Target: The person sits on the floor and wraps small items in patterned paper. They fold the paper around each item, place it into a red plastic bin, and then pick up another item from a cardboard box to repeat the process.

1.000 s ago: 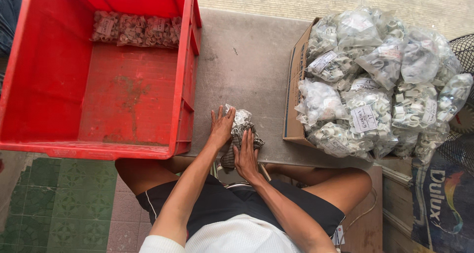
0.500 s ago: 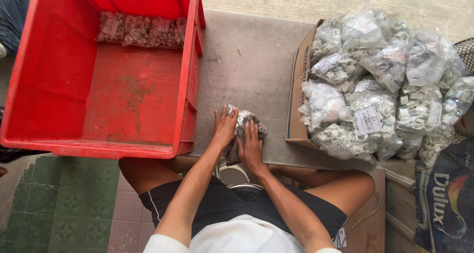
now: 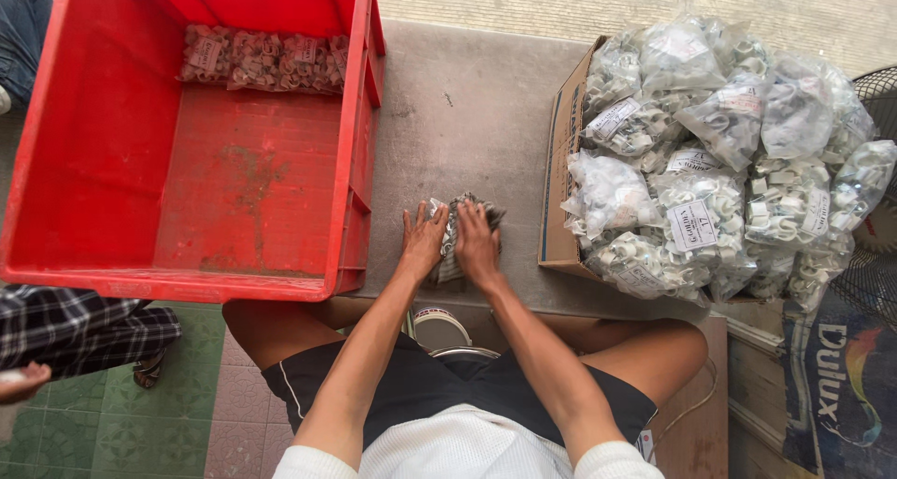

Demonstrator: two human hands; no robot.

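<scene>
Hands unmoved: I keep my left hand (image 3: 422, 241) and right hand (image 3: 475, 243) pressed flat, unclenched, on the clip bag (image 3: 455, 239) by the bench's (image 3: 467, 105) near edge.

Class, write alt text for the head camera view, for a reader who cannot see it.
Seen from above, a seated person presses the left hand and right hand onto a clear bag of small white parts on a grey table. A red crate holding a row of similar bags sits to their left, a cardboard box heaped with bags to their right.
</scene>
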